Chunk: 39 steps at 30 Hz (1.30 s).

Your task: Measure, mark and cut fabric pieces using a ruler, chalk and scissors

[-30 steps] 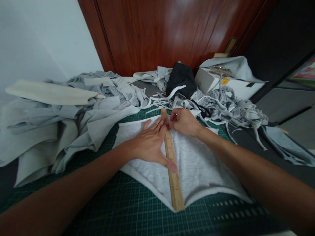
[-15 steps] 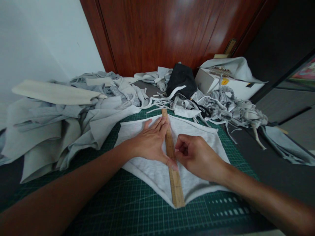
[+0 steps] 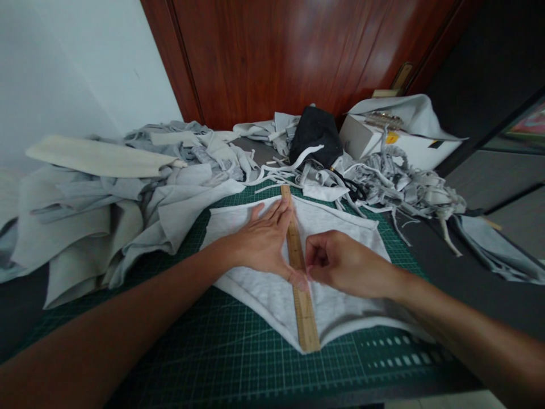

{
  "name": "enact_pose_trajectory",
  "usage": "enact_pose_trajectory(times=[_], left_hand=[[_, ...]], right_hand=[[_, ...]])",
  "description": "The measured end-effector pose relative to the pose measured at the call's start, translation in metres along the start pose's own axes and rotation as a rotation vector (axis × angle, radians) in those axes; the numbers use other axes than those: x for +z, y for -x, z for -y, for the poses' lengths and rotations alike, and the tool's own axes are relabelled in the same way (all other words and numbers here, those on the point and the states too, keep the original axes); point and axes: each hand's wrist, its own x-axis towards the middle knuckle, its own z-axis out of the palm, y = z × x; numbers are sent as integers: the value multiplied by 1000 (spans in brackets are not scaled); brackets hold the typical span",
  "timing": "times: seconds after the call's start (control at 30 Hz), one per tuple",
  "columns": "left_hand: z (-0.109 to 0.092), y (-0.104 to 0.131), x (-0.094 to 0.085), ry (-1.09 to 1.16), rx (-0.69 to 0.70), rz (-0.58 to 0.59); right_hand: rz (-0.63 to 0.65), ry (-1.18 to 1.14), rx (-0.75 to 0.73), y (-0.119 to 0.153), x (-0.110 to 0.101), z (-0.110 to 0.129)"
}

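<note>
Door (image 3: 272, 62): red-brown wood, positioned behind the work surface.
Cutting mat (image 3: 204, 346): green, gridded, laid beneath the work.
Fabric (image 3: 349, 224): a light grey piece, spread on the mat beneath both hands.
Wooden ruler (image 3: 295, 241): laid lengthwise across the fabric, its near end placed at the fabric's near point.
Left hand (image 3: 270, 241): spread wide and laid over ruler and fabric; nothing is gripped.
Right hand (image 3: 343, 261): curled closed beside the ruler's right edge; whether anything is pinched cannot be told.
</note>
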Motion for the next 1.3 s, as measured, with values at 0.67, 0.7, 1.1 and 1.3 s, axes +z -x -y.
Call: enact_pose_trajectory(times=[0.67, 0.7, 1.1, 1.3], left_hand=[[4, 0, 1, -6, 40, 6], [4, 0, 1, -6, 41, 4], [0, -1, 3, -8, 9, -17], [0, -2, 3, 2, 17, -17]], right_hand=[[-327, 208, 5, -76, -27, -3], [-342, 229, -6, -74, -25, -2], [-339, 156, -104, 14, 24, -6], [-251, 10, -70, 53, 42, -6]])
